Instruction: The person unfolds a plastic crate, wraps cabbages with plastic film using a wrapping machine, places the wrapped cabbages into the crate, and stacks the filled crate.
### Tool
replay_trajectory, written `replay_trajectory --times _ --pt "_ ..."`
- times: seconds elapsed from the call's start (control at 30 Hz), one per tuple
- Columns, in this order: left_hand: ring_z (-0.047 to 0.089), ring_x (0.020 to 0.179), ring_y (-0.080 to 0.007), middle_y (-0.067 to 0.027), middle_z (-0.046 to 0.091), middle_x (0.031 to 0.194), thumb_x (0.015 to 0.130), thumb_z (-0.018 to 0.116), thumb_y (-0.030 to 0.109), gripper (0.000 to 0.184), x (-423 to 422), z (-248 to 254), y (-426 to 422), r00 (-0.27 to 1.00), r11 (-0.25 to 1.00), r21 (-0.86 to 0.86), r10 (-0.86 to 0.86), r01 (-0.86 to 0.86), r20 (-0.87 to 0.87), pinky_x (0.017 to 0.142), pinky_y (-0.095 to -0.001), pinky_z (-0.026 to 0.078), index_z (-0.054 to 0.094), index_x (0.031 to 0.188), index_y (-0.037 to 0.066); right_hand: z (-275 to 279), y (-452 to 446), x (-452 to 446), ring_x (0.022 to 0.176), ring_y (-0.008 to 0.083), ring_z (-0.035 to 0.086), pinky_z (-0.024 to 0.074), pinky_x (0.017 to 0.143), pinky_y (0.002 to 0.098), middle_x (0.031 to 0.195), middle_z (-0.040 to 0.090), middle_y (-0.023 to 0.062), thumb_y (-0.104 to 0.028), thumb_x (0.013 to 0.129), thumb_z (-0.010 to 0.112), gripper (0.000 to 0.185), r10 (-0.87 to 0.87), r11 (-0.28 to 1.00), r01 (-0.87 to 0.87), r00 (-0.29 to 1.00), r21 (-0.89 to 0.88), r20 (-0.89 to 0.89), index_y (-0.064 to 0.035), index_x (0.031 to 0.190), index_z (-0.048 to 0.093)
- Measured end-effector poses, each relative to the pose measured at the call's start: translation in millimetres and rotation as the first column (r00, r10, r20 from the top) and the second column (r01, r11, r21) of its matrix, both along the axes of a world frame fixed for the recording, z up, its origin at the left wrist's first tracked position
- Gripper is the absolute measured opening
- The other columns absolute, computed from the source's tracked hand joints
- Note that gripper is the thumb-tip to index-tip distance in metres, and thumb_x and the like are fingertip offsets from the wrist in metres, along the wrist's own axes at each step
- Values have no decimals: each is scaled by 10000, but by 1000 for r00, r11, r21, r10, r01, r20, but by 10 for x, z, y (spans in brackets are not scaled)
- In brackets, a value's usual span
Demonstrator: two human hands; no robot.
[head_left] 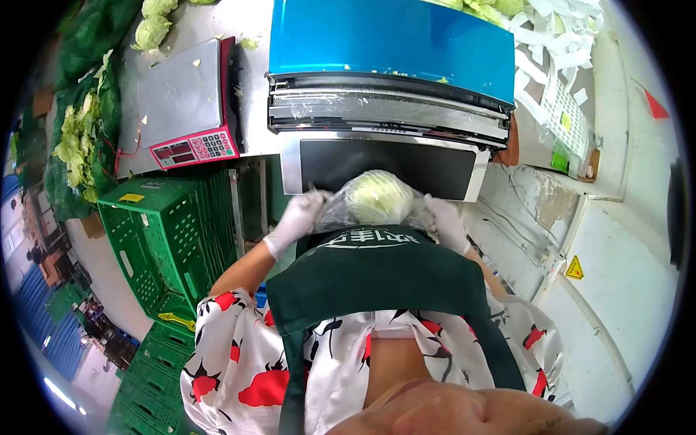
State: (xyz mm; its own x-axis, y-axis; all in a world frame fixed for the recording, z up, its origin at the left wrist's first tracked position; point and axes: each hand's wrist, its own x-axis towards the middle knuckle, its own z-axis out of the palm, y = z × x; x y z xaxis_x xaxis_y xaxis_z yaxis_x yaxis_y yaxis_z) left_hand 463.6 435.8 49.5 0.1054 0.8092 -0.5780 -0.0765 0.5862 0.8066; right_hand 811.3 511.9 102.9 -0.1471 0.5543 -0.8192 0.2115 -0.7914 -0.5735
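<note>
A pale green cabbage (pixel 380 197) sits in clear plastic film, close to my apron and at the front edge of the wrapping machine's black plate (pixel 384 165). On its left, my left hand (pixel 301 217), in a white glove, is closed on the gathered film. My right hand (pixel 444 220), gloved too, grips the film on the cabbage's other side. The film stretches between both hands around the cabbage. Beyond the plate are the machine's metal rollers and its blue cover (pixel 391 43).
A red-framed scale (pixel 181 94) stands left of the machine. Green crates (pixel 156 232) are stacked at the left, below net bags of leaves (pixel 80 145). More cabbages (pixel 152 32) lie at the back left. White strips (pixel 554 43) and a white basket (pixel 565 119) are at the right.
</note>
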Motion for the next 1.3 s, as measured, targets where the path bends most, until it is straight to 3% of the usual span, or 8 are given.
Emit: replay_trajectory --times 0.23,0.37,0.5,0.63,0.8,0.9,1.07,1.3 --pt "662 641 -354 -173 643 671 809 640 179 148 604 -255 257 571 575 255 -478 778 -667 583 -456 533 636 805 31 -1256 -512 -562 1154 187 597 511 938 319 1318 596 93 -248 1003 568 391 -346 919 112 688 -378 -638 -39 1333 566" --pt "610 507 -274 -76 612 653 803 636 109 185 468 474 790 689 446 576 -140 685 -711 501 -399 516 677 981 81 -479 -20 -717 1108 187 619 520 940 317 1245 628 104 -192 931 675 427 683 606 -342 686 718 -249 -54 1320 566" --pt "421 592 -25 5 600 835 849 654 -36 594 578 1338 1219 983 789 594 183 -158 19 578 -191 418 491 1411 63 330 413 -1061 1049 180 642 543 894 344 1148 653 84 -176 933 670 332 -215 903 -190 577 -386 -788 -12 1215 607" --pt "303 1453 -290 -180 437 1482 905 594 354 711 325 1228 1151 911 646 705 -413 293 0 1174 -396 259 375 1493 18 462 385 -1261 1091 176 626 523 931 329 1190 632 107 -50 919 627 319 363 859 -18 726 511 -584 5 1230 593" --pt "526 1266 -202 -120 560 1373 970 586 316 543 -23 880 637 672 986 124 -18 -110 741 1098 -359 395 506 1396 -11 185 435 -1051 1075 186 630 505 929 305 1210 642 111 -47 950 578 284 -54 887 126 984 444 -171 19 1225 609" --pt "598 1194 -212 -123 613 1286 986 548 373 478 -640 976 845 623 841 -246 527 -482 578 1015 -382 496 570 1317 28 266 515 -1057 1017 159 641 500 904 280 1173 662 94 -71 982 542 253 -32 885 90 991 457 -133 19 1202 630" --pt "659 1028 -224 -161 696 1128 875 726 364 526 -2387 495 1574 532 525 587 827 -616 -181 931 -344 505 642 1205 -38 415 659 -1194 977 144 642 498 882 271 1147 670 88 -89 995 523 247 84 850 -30 993 526 -80 27 1181 638" --pt "579 1216 -384 -262 622 1271 759 627 746 982 -3233 500 1776 478 831 310 527 -462 -702 1059 -408 411 566 1306 -68 355 673 -1169 929 140 649 500 862 269 1070 692 77 -103 996 532 235 113 866 -100 994 490 2 35 1143 653"
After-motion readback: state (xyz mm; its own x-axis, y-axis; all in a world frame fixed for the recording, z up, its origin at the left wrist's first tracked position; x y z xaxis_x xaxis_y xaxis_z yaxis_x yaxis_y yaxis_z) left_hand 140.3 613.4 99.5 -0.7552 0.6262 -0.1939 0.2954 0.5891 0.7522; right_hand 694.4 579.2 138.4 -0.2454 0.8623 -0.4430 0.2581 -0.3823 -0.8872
